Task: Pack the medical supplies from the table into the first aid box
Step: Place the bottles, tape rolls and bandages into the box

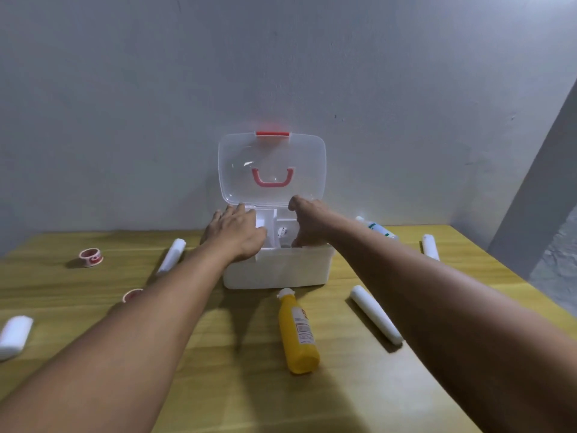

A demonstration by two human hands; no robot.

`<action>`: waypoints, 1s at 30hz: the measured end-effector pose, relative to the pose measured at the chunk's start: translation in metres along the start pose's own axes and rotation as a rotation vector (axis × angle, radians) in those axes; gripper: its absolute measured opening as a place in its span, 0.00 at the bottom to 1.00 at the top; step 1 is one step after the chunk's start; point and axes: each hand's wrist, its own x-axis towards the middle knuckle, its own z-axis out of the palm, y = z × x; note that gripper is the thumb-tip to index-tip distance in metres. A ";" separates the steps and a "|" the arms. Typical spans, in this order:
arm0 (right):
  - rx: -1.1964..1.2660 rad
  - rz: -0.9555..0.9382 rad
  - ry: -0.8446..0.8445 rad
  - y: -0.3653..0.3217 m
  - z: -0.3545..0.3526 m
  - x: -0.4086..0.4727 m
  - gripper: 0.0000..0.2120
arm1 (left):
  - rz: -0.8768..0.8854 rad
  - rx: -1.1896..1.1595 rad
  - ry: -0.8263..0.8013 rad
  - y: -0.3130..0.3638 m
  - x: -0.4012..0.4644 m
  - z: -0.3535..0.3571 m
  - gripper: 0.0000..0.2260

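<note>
Lid propped open for loading: my left hand [237,231] rests flat, grip open, on the first aid box [278,270]; right hand [307,225] reaches inside, grip unclear.

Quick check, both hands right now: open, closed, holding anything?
Left hand: open, fingers spread flat over the first aid box, holding nothing.
Right hand: curled down into the box; what it grips, if anything, cannot be told.

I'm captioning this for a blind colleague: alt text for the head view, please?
Both hands, left hand and right hand, reach into an open white first aid box on a wooden table; a yellow bottle lies nearby.
</note>
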 end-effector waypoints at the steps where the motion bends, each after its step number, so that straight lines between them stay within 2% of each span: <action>1: 0.022 0.010 0.024 0.001 0.003 0.001 0.31 | 0.002 0.006 0.001 0.000 0.000 0.000 0.26; 7: 0.193 0.159 0.099 0.008 0.008 0.009 0.15 | 0.004 0.035 0.008 -0.001 -0.002 0.003 0.25; 12: 0.139 0.139 0.068 0.007 0.014 0.018 0.11 | -0.005 0.042 0.002 0.000 -0.002 0.004 0.26; 16: 0.072 0.088 0.108 0.012 0.004 0.009 0.09 | 0.001 0.051 -0.002 -0.002 -0.002 0.004 0.26; 19: 0.140 0.043 0.283 0.019 -0.014 -0.014 0.09 | 0.011 0.058 -0.004 -0.003 0.000 0.004 0.25; 21: 0.205 0.088 0.425 0.026 -0.026 -0.034 0.08 | 0.015 0.068 -0.013 -0.002 0.002 0.004 0.26; 23: 0.160 0.169 0.486 0.035 -0.035 -0.055 0.07 | 0.014 0.085 -0.033 0.001 0.004 0.003 0.26; 26: 0.064 0.276 0.330 0.043 -0.035 -0.080 0.04 | 0.012 0.105 -0.048 0.002 0.006 0.002 0.26; 30: 0.015 0.296 0.028 0.042 -0.022 -0.104 0.09 | 0.014 0.101 -0.060 -0.002 0.006 0.003 0.27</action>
